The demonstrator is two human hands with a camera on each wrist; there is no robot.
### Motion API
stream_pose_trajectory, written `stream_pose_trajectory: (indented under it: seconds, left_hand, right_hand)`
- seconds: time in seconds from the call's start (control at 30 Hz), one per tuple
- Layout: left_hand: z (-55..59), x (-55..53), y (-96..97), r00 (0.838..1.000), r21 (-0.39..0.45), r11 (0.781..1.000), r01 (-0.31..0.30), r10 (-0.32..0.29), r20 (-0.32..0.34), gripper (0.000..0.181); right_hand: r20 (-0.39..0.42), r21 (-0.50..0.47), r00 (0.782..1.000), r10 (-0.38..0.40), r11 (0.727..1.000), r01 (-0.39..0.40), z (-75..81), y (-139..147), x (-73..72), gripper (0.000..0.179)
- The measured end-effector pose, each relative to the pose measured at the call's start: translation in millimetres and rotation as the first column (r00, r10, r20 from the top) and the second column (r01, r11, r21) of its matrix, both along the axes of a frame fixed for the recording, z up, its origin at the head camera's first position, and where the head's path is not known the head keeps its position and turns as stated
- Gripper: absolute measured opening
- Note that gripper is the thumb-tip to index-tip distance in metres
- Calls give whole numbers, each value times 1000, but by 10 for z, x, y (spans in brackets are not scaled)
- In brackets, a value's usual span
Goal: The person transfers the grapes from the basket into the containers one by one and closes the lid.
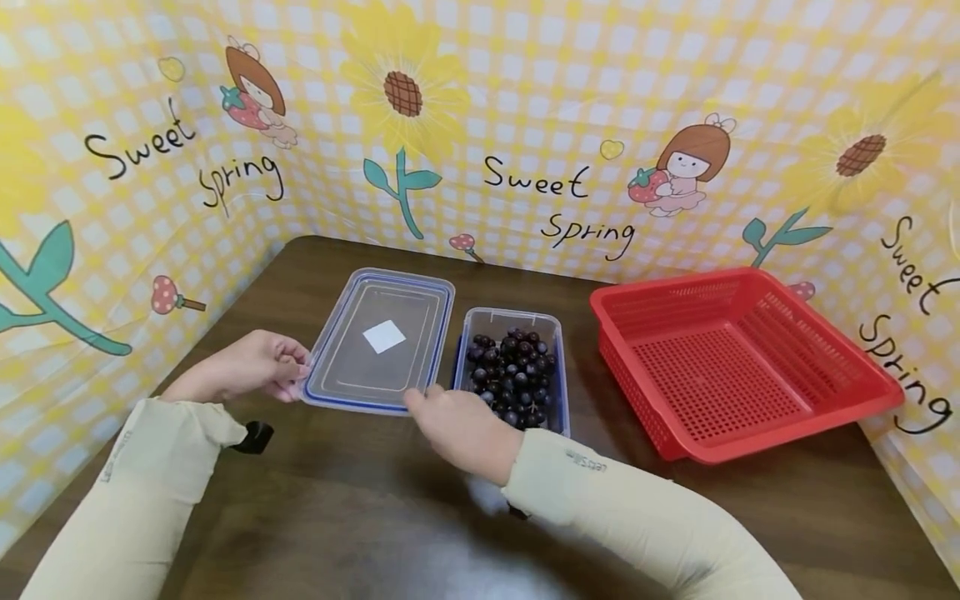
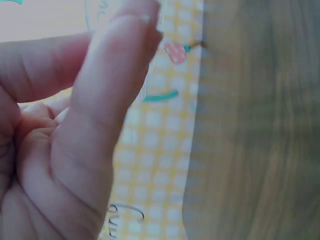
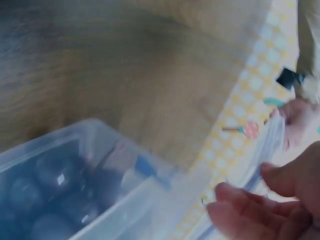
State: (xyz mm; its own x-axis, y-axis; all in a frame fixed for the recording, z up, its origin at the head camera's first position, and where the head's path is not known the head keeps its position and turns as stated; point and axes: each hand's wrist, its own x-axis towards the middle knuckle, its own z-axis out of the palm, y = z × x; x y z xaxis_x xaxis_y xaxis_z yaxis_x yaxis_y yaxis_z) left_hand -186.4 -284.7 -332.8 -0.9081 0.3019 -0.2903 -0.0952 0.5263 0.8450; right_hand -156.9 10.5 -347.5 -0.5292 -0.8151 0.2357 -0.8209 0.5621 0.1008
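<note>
Both hands hold a clear plastic lid [image 1: 352, 342] with a blue seal and a white square label, left of the box in the head view. My left hand [image 1: 264, 365] pinches its near left corner, thumb and forefinger together. At the near right corner, the thumb and fingers of my right hand [image 1: 468, 429] grip the edge. Just right of the lid, a clear plastic box [image 1: 558, 329] holds dark purple grapes [image 1: 517, 375]. The right forearm crosses in front of this box and hides its near end. In the right wrist view the box's corner [image 3: 92, 125] shows close by.
A red perforated plastic basket [image 1: 795, 442] stands on the right side of the brown wooden table [image 1: 315, 500]. Yellow checked cloth [image 1: 540, 100] with printed flowers and lettering rises behind and along both sides of the table.
</note>
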Motion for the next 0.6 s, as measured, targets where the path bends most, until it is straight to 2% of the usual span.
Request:
stream_pose_trajectory:
  seconds: [0.1, 0.17, 0.23, 0.3, 0.47, 0.6]
  left_hand:
    - [44, 31, 106, 1000, 44, 999, -1, 1, -4, 20]
    - [34, 14, 231, 1000, 74, 997, 8, -7, -11, 20]
    - [8, -19, 379, 1000, 104, 994, 17, -16, -12, 19]
    - [-29, -60, 534, 1000, 134, 991, 23, -23, -6, 17]
    - [-89, -89, 848, 998, 209, 977, 50, -54, 15, 17]
    - [-21, -11, 1054, 995, 226, 970, 91, -96, 10, 17]
  right_hand:
    - [-61, -162, 995, 79, 983, -88, -6, 223, -71, 10]
    - [-134, -230, 986, 100, 965, -129, -43, 408, -144, 11]
    - [-201, -250, 974, 102, 956, -152, -79, 600, -228, 20]
    - [-233, -250, 967, 101, 955, -160, -105, 789, -304, 26]
    - [-207, -261, 974, 86, 955, -140, -123, 1143, -423, 24]
    - [-194, -357, 981, -18, 933, -54, -82, 1307, -501, 17]
